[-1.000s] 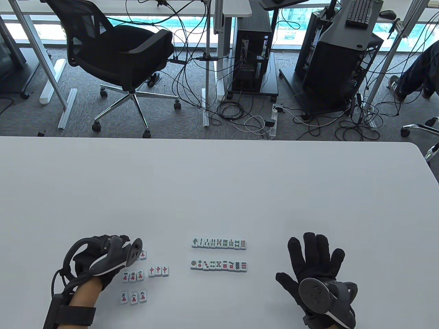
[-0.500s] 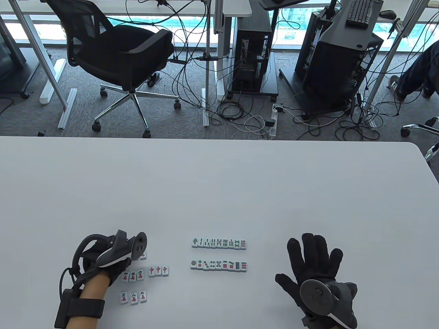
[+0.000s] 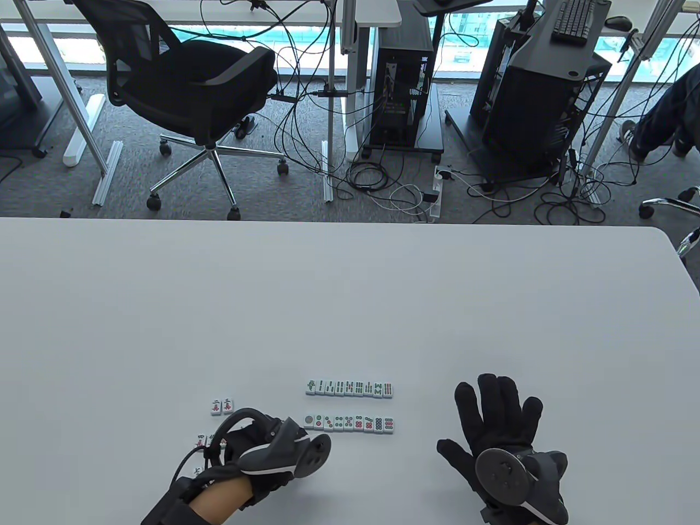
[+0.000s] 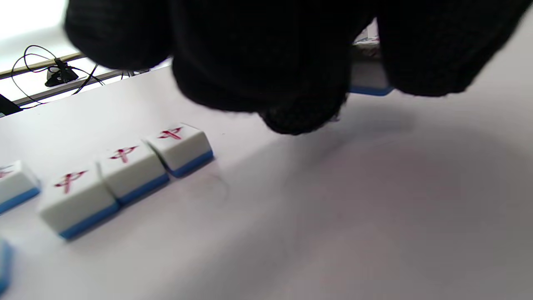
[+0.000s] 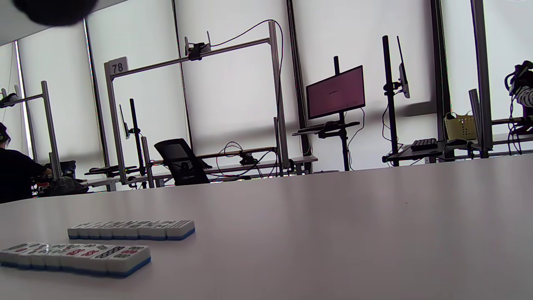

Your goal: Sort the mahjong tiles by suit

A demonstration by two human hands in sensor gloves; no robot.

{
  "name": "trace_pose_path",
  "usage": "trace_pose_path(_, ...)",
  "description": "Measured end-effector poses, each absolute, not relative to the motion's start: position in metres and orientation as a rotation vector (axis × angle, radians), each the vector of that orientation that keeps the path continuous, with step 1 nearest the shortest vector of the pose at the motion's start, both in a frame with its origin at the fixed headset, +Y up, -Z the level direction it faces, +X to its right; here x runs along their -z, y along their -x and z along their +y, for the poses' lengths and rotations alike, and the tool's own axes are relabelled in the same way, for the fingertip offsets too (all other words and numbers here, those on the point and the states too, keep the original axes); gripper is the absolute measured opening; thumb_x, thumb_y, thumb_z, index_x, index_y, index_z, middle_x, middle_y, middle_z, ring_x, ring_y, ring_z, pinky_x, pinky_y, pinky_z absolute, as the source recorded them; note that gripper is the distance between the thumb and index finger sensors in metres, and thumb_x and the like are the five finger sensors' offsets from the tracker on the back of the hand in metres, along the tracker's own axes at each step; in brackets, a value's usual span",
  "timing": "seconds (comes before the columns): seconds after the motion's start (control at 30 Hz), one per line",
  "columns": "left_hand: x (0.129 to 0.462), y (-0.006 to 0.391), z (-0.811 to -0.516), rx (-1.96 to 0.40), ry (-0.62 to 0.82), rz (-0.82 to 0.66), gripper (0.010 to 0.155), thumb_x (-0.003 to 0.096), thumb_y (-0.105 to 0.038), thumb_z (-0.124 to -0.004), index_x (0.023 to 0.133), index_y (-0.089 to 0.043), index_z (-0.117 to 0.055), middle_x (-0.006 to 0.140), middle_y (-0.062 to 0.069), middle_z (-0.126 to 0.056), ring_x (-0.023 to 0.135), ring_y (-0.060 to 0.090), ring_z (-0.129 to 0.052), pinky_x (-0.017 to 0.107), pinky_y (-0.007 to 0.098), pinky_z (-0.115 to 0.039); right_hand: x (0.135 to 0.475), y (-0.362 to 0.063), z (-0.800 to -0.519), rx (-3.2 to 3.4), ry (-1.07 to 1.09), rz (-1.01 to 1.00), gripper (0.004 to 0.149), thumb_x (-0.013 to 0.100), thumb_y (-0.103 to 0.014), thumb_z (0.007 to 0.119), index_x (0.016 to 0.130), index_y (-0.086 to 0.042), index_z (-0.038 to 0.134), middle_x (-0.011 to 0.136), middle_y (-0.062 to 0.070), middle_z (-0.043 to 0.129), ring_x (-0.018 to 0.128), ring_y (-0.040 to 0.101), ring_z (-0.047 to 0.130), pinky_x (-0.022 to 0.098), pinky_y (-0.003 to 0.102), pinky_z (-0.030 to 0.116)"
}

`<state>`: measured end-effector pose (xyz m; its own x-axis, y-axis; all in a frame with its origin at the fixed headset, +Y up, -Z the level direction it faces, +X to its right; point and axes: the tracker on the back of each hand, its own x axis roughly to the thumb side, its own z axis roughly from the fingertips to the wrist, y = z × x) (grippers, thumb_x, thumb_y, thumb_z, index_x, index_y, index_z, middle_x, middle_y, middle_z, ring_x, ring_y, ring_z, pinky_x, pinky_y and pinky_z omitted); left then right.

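**Two tile rows low on a grey table**

Near left corner: one row of tiles (image 5: 79,256), face up, blue bases. Just behind, apart from it: a second row (image 5: 133,230). Beyond the table (image 5: 354,233): a black chair (image 5: 181,162), a dark monitor (image 5: 335,92), a keyboard (image 5: 424,144). Top left: a blurred gloved fingertip (image 5: 54,9).

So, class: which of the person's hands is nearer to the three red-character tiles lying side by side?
Left. The left hand hovers right over the three red-character tiles, fingertips just beyond them. The right hand lies flat on the table, far to their right, past both long rows.
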<state>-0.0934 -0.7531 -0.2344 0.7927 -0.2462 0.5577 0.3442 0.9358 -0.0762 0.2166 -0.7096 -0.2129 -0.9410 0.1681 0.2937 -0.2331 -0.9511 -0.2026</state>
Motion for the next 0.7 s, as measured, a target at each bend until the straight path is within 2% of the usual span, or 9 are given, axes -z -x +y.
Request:
trace_pose_path(0.1,0.233,0.087,-0.76,0.341,0.165,-0.58,0.065,0.0272,-0.057,-0.087,0.075,-0.013,-0.086,0.052,-0.008,-0.102,0.023,0.009,-0.101,0.031,0.038,-0.088,0.213,-0.216,-0.71,-2.882,-0.416,-0.345,0.085,0.042,-0.065,0.058,0.106,-0.034,0.011,0.115,0.012,0.009,0.104,0.043,0.009,0.068,0.075,0.018)
trace_pose_path(0.23,0.233,0.088,-0.758,0.356,0.202,-0.556,0.069,0.0263,-0.059,-0.086,0.079,-0.015,-0.084,0.057,-0.007,-0.101,0.028,0.011,-0.102,0.035,0.04,-0.087,0.213,-0.215,-0.71,-2.885,-0.423,-0.338,0.085,0.042,-0.065,0.058,0.106,-0.034,0.011,0.115,0.012,0.009,0.104,0.043,0.009,0.069,0.075,0.018)
trace_pose_path(0.37,0.234,0.1,-0.732,0.361,0.129,-0.512,0.067,0.0262,-0.059,-0.085,0.081,-0.021,-0.085,0.059,-0.008,-0.101,0.028,0.011,-0.103,0.035,0.04,-0.087,0.213,-0.216,-0.71,-2.886,-0.415,-0.337,0.085,0.042,-0.065,0.058,0.105,-0.034,0.01,0.115,0.012,0.009,0.104,0.043,0.009,0.068,0.075,0.018)
trace_pose_path(0.53,0.26,0.145,-0.694,0.401,0.051,-0.315,0.062,0.0279,-0.056,-0.087,0.081,-0.022,-0.086,0.057,-0.008,-0.102,0.028,0.012,-0.102,0.036,0.04,-0.087,0.213,-0.216,-0.71,-2.884,-0.416,-0.331,0.085,0.042,-0.065,0.058,0.105,-0.034,0.011,0.115,0.012,0.01,0.104,0.043,0.009,0.069,0.075,0.018)
trace_pose_path(0.6,0.275,0.17,-0.693,0.403,0.042,-0.222,0.062,0.0276,-0.054,-0.088,0.081,-0.023,-0.086,0.058,-0.008,-0.102,0.029,0.012,-0.103,0.036,0.04,-0.087,0.213,-0.215,-0.709,-2.885,-0.42,-0.324,0.085,0.042,-0.065,0.058,0.105,-0.034,0.011,0.115,0.012,0.01,0.104,0.043,0.01,0.069,0.075,0.018)
trace_pose_path(0.7,0.293,0.2,-0.706,0.416,0.137,-0.113,0.063,0.0265,-0.053,-0.088,0.082,-0.024,-0.085,0.057,-0.008,-0.102,0.028,0.012,-0.103,0.036,0.04,-0.087,0.213,-0.215,-0.709,-2.878,-0.421,-0.328,0.085,0.042,-0.065,0.058,0.105,-0.034,0.011,0.115,0.012,0.01,0.104,0.043,0.01,0.069,0.075,0.018)
